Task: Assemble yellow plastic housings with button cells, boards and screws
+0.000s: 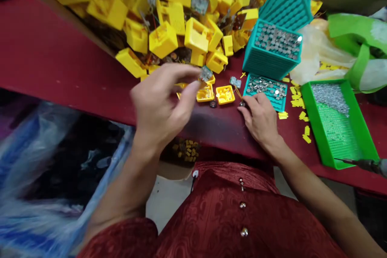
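My left hand (165, 105) is raised above the near side of the table. Between its thumb and forefinger is a small translucent grey plastic part (206, 73). Just beyond those fingertips sit open yellow plastic housings (204, 93), partly hidden by the hand. My right hand (260, 120) rests on the tabletop, thumb and fingers closed on a small round dark part (242, 104). Thin wires run from there to a second grey plastic part (235, 82). Between the hands lie another yellow housing (225, 95) and a loose black disc (213, 104).
A large heap of yellow housings (163, 40) fills a box at the back. Teal trays (272, 64) of metal discs stand stacked behind my right hand. On the right are yellow tabs (298, 100), a green bin (311, 129) of small metal pieces and a power screwdriver (369, 165).
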`<state>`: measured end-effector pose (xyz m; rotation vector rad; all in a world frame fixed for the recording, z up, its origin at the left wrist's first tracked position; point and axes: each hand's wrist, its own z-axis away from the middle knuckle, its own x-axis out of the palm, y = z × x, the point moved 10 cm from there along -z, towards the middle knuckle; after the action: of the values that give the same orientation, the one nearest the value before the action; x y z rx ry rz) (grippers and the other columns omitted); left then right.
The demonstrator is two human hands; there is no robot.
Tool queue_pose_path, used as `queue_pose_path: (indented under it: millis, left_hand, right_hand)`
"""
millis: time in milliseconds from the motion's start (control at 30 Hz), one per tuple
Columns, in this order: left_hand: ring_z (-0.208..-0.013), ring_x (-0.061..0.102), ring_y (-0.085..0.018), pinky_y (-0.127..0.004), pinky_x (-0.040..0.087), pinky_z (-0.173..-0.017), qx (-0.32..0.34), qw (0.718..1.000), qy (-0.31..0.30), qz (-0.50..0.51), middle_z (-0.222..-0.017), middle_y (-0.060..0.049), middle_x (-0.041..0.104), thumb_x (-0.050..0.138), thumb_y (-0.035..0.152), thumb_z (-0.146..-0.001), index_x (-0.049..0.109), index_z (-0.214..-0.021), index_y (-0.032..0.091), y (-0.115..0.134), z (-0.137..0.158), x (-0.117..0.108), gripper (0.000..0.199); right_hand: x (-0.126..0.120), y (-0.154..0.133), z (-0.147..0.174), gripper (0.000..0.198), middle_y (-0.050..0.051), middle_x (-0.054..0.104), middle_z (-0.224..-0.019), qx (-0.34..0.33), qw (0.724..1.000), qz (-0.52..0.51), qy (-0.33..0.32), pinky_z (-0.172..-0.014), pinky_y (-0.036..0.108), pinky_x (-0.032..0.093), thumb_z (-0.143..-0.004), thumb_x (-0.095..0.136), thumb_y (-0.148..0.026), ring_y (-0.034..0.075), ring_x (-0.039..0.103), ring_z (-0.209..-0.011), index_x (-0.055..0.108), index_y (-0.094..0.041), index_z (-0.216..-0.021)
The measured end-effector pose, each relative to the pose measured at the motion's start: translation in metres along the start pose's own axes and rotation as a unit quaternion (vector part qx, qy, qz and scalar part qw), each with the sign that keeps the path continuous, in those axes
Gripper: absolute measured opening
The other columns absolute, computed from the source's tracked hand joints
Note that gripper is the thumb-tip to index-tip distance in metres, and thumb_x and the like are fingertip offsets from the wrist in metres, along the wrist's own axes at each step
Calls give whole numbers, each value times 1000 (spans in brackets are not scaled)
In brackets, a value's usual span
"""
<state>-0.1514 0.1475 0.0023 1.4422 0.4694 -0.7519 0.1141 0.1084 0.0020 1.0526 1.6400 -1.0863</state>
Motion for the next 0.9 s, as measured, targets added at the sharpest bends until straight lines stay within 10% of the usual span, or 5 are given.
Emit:
queue_pose_path:
  millis: [267,400,733,900]
  left_hand:
    - [-115,73,-29,-34,52,-99,237,932,-180,-204,-107,-8,80,67,20,-85,80,-115,18,144,-82,75,32]
    - [-113,74,-29,-35,51,-100,255,896,-250,-265,-105,-6,79,68,17,-83,81,-113,20,150,-92,99,33]
    - [-117,72,-34,-45,52,-108,204,898,-186,-342,-117,-15,76,73,29,-90,76,-113,12,123,-27,84,29]
    - [-110,72,-32,-41,54,-97,163,945,-90,-270,-114,-13,76,76,33,-88,67,-122,15,123,-10,76,39]
  right_hand:
    - [9,-16,-1,23,16,69,-108,-4,995,22,-94,-79,35,40,-108,54,-19,24,56,-97,76,-12,-108]
    - [7,-18,9,27,18,68,-110,-27,995,25,-93,-78,37,38,-107,45,-13,25,53,-98,72,-12,-105]
    - [-2,-3,29,24,16,68,-101,-8,999,-38,-26,-84,40,44,-107,48,-18,26,55,-97,71,-13,-101]
    - [4,3,24,18,16,72,-107,15,997,-76,-23,-88,41,50,-105,57,-21,27,62,-99,74,-13,-103]
